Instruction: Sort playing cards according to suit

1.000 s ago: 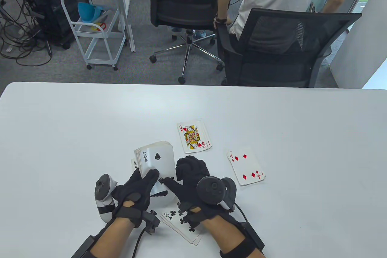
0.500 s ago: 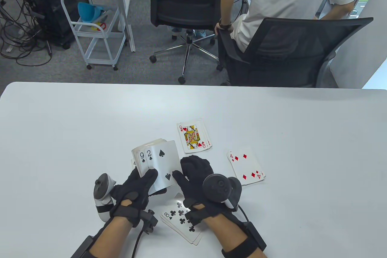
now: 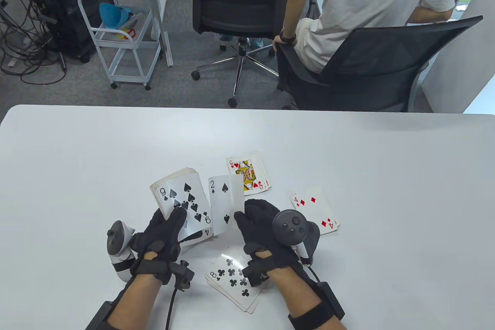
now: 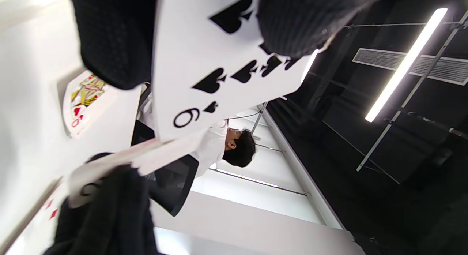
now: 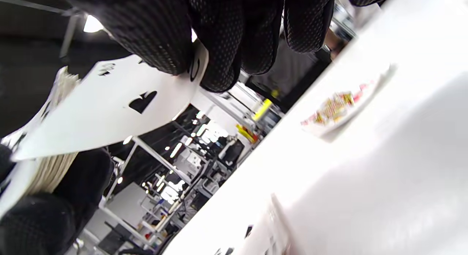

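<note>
Now, right hand (image 3: 258, 217): pinches the two of spades (image 3: 226, 203), lifted off for sorting.
Left hand (image 3: 164, 231): grips the deck (image 3: 181, 198), nine of spades on top.

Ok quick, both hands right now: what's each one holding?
Left hand: grips the deck, nine of spades on top.
Right hand: pinches the two of spades, clear of the deck.
</note>
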Available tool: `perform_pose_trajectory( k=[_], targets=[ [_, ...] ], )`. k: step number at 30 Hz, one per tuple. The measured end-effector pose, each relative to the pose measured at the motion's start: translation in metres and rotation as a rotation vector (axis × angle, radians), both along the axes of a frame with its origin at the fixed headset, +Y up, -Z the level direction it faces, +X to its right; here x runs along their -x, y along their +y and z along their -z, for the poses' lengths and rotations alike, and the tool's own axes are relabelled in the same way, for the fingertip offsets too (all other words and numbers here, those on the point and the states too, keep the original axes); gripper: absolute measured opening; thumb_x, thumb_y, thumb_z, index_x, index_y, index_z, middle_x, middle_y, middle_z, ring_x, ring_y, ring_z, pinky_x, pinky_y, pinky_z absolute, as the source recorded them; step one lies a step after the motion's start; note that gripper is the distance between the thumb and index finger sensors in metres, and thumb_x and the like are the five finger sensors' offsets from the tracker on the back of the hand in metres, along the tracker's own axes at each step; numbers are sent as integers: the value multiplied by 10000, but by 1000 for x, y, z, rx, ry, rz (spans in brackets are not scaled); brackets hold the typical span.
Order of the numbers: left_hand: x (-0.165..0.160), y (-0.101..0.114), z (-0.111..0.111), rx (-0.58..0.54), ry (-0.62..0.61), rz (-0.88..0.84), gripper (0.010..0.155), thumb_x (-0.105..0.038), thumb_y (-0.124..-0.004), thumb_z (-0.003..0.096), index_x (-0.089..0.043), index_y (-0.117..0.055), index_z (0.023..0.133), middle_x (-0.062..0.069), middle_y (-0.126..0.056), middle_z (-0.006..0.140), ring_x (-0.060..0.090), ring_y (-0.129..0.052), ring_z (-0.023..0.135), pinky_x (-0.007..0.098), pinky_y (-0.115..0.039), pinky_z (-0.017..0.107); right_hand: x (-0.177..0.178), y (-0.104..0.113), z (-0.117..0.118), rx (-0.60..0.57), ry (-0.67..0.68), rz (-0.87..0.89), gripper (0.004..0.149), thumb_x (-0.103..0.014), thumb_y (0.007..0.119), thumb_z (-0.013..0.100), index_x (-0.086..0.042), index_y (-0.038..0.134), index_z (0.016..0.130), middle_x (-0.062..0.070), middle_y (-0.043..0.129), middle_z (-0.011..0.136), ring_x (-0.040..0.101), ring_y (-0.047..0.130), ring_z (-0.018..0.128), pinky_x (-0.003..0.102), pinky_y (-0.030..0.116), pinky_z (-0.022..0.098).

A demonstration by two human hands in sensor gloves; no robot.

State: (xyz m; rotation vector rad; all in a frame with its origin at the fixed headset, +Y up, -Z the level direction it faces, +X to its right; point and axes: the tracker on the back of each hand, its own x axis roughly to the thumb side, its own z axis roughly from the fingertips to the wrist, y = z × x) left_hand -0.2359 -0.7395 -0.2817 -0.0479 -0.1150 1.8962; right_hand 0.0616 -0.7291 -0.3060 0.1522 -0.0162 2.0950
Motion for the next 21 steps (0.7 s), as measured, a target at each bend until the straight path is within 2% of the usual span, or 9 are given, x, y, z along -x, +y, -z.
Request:
perform_pose_trajectory(
  k=[2, 5, 8, 12, 17, 21],
  targets=[
    [3, 2, 1, -5, 7, -23, 595, -468, -821, 532, -228, -600, 1030, 9, -817, 985, 285, -967, 807, 387, -951, 464, 3, -4, 2, 33, 12, 4, 387, -331, 847, 536, -31, 873, 780, 199, 703, 987, 513, 543, 972, 733, 368, 666],
    [5, 5, 1, -21, 20, -44, 593, -468, -819, 533, -227, -601, 1028, 11, -821, 982, 286, -970, 802, 385, -953, 461, 12, -7, 4, 23, 48, -101, 382, -343, 848, 535, -48, 879, 774, 191, 706, 986, 511, 530, 980, 734, 365, 667],
    [8, 13, 0, -88, 54, -89, 589, -480, -821, 529, -203, -627, 1011, 20, -856, 944, 277, -1009, 750, 377, -967, 429, 24, -11, 7, 105, 114, -194, 379, -347, 850, 540, -56, 868, 782, 204, 659, 1009, 525, 457, 999, 746, 317, 665],
    [15, 27, -2, -146, 67, -69, 587, -484, -820, 529, -203, -631, 1009, 19, -861, 939, 271, -1014, 744, 372, -963, 443, 44, 0, 17, 112, 133, -335, 380, -347, 854, 542, -53, 865, 782, 213, 636, 1018, 529, 417, 1007, 751, 282, 662],
    [21, 20, 2, -125, 115, -65, 588, -482, -817, 530, -201, -627, 1010, 22, -857, 941, 275, -1011, 745, 374, -962, 443, 82, 8, 35, 123, 152, -479, 380, -352, 853, 543, -54, 865, 778, 215, 622, 1026, 524, 405, 1012, 751, 263, 662],
    [24, 16, 2, -110, 124, -74, 588, -481, -816, 530, -198, -627, 1010, 24, -857, 940, 277, -1011, 744, 376, -960, 443, 111, -4, 51, 158, 140, -608, 377, -356, 855, 540, -50, 874, 759, 219, 628, 1018, 523, 409, 1008, 750, 262, 661]
  ],
)
